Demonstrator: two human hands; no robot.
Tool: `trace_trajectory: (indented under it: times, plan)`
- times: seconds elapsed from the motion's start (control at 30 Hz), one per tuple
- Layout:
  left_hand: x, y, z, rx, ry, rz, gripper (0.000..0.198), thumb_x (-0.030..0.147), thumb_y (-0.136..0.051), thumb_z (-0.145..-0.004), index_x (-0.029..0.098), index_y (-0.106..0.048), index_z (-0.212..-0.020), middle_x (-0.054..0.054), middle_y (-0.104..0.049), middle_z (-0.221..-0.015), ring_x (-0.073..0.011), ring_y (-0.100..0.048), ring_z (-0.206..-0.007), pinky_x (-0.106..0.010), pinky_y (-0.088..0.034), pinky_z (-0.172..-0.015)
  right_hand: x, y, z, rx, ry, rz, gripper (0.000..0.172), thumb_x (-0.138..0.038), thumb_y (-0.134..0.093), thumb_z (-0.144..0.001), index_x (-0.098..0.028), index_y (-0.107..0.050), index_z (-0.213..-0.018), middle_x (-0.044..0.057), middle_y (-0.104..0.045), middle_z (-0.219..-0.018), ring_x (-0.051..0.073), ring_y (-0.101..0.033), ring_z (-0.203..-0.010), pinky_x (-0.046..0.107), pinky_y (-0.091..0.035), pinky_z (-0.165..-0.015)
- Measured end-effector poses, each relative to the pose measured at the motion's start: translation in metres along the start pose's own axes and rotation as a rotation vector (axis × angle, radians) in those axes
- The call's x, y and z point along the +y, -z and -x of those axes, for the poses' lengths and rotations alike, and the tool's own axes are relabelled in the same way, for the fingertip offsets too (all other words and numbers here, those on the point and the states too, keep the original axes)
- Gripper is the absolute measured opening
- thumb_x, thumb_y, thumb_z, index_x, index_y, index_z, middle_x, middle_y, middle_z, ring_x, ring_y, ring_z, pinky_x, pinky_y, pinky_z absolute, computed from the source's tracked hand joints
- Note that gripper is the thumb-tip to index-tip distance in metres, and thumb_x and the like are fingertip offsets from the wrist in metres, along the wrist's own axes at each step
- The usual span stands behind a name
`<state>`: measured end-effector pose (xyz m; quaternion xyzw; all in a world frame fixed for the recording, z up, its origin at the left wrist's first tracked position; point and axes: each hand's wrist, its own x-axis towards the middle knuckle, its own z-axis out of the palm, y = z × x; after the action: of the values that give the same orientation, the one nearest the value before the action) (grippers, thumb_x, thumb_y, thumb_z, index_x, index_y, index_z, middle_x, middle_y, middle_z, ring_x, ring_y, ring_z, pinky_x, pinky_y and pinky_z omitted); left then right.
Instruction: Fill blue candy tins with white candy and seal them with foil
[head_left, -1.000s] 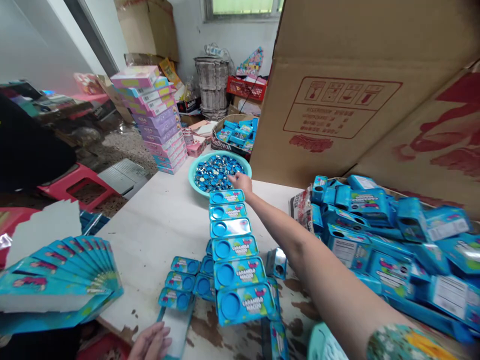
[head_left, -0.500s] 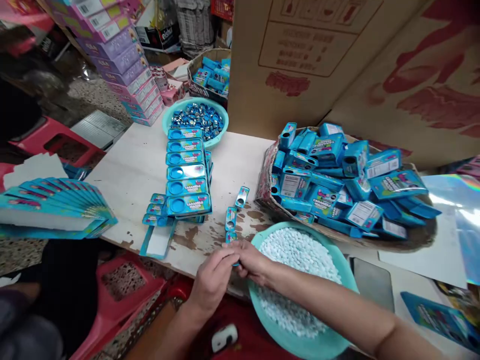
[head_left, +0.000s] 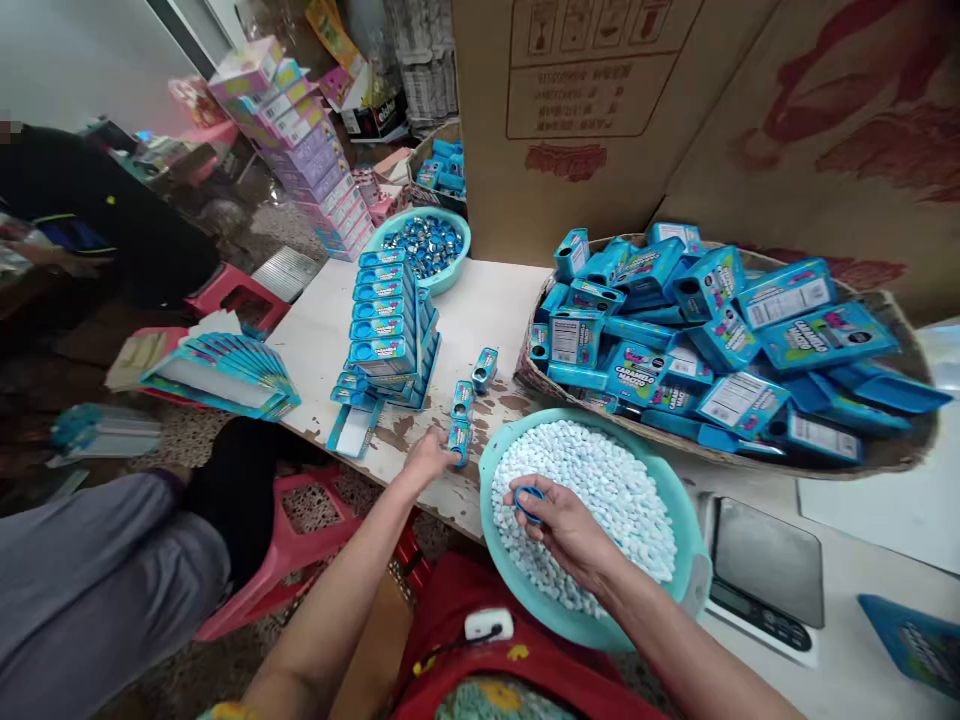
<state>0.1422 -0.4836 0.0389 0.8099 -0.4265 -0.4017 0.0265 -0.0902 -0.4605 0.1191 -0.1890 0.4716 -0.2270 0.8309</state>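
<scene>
Right fingers (head_left: 541, 500) pinched shut on a small blue ring (head_left: 531, 503), right hand (head_left: 566, 525) low over the white pellets (head_left: 600, 480) in the teal basin (head_left: 491, 462). Left hand (head_left: 427, 460) at the table (head_left: 495, 310) edge, fingers closed on the near end of a small box (head_left: 459, 440), fingertips hidden behind it. Two more little boxes (head_left: 484, 368) lie just beyond. The basin half covers the scale (head_left: 765, 565). Both forearms are cut off below.
</scene>
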Motion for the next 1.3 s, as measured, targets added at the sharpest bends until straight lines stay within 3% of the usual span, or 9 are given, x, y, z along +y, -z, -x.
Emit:
trace_trajectory:
  times: [0.2,0.4,0.5,0.63,0.77,0.83,0.97,1.1,1.3]
  plan:
    - [0.015,-0.004,-0.013,-0.041,0.143,-0.065,0.028,0.019,-0.074,-0.059,0.017,-0.057,-0.081,-0.006,-0.067,-0.086,-0.0181,-0.064,-0.061,-0.023,-0.045,-0.052,0.01,0.027,0.015,0.022,0.033,0.026,0.049,-0.043,-0.082,-0.056,-0.013,-0.058,-0.085,0.002,-0.059,-0.07,0.005,-0.043,-0.053,0.016,-0.019,-0.042]
    - [0.019,-0.006,-0.009,-0.016,0.219,0.009,0.031,0.021,-0.068,-0.068,0.018,-0.055,-0.096,-0.007,-0.066,-0.096,-0.0147,-0.062,-0.053,-0.022,-0.047,-0.046,0.013,0.042,0.008,0.064,0.086,0.11,0.049,-0.042,-0.077,-0.057,-0.013,-0.056,-0.09,0.0,-0.057,-0.057,0.005,-0.039,-0.046,0.017,-0.022,-0.042]
    - [0.018,0.003,0.011,0.003,0.151,0.033,0.034,0.028,-0.067,-0.072,0.017,-0.054,-0.102,-0.006,-0.066,-0.095,-0.0152,-0.064,-0.062,-0.022,-0.048,-0.051,0.012,0.041,-0.002,0.139,0.146,0.187,0.044,-0.043,-0.075,-0.058,-0.015,-0.053,-0.085,0.001,-0.059,-0.055,0.008,-0.042,-0.045,0.017,-0.024,-0.041]
    - [0.035,0.005,0.059,0.136,-0.195,0.293,0.051,0.041,-0.066,-0.073,0.02,-0.052,-0.117,-0.008,-0.058,-0.118,-0.0151,-0.061,-0.083,-0.024,-0.05,-0.067,0.004,0.031,-0.013,0.15,0.184,0.237,0.036,-0.042,-0.073,-0.058,-0.016,-0.052,-0.074,0.002,-0.06,-0.054,0.011,-0.05,-0.047,0.019,-0.031,-0.041]
    - [0.063,-0.009,0.106,-0.189,-0.292,0.63,0.041,0.043,-0.068,-0.07,0.015,-0.061,-0.1,-0.004,-0.065,-0.078,-0.0136,-0.058,-0.065,-0.023,-0.047,-0.056,0.001,0.014,-0.022,0.089,0.196,0.237,0.038,-0.046,-0.073,-0.057,-0.016,-0.053,-0.071,0.002,-0.059,-0.053,0.012,-0.051,-0.047,0.021,-0.036,-0.042]
    - [0.069,-0.014,0.11,-0.221,-0.255,0.686,0.036,0.041,-0.069,-0.069,0.013,-0.062,-0.089,-0.002,-0.062,-0.064,-0.0132,-0.057,-0.058,-0.023,-0.046,-0.055,0.002,0.008,-0.024,0.083,0.196,0.253,0.041,-0.049,-0.073,-0.057,-0.015,-0.055,-0.072,0.002,-0.058,-0.053,0.012,-0.049,-0.045,0.022,-0.036,-0.042]
    - [0.059,-0.001,0.073,-0.07,-0.238,0.661,0.032,0.035,-0.069,-0.065,0.013,-0.061,-0.087,-0.001,-0.061,-0.065,-0.013,-0.058,-0.056,-0.025,-0.049,-0.056,0.003,0.009,-0.022,0.055,0.194,0.144,0.045,-0.05,-0.07,-0.061,-0.012,-0.06,-0.082,0.006,-0.064,-0.073,0.011,-0.055,-0.057,0.019,-0.032,-0.044]
    - [0.053,0.026,0.013,0.136,-0.122,0.304,0.017,0.026,-0.059,-0.076,0.015,-0.053,-0.087,0.001,-0.058,-0.068,-0.0114,-0.059,-0.056,-0.021,-0.048,-0.055,-0.003,0.023,-0.018,0.089,0.136,-0.07,0.047,-0.038,-0.073,-0.056,-0.011,-0.061,-0.093,0.007,-0.064,-0.091,0.008,-0.054,-0.066,0.016,-0.032,-0.05]
    - [0.071,0.031,-0.052,0.1,0.04,-0.014,0.021,0.017,-0.07,-0.066,0.016,-0.053,-0.078,0.003,-0.052,-0.051,-0.0135,-0.054,-0.049,-0.023,-0.041,-0.051,-0.008,0.039,-0.01,0.117,0.094,-0.137,0.044,-0.035,-0.075,-0.055,-0.012,-0.061,-0.09,0.006,-0.062,-0.085,0.007,-0.049,-0.063,0.018,-0.029,-0.051]
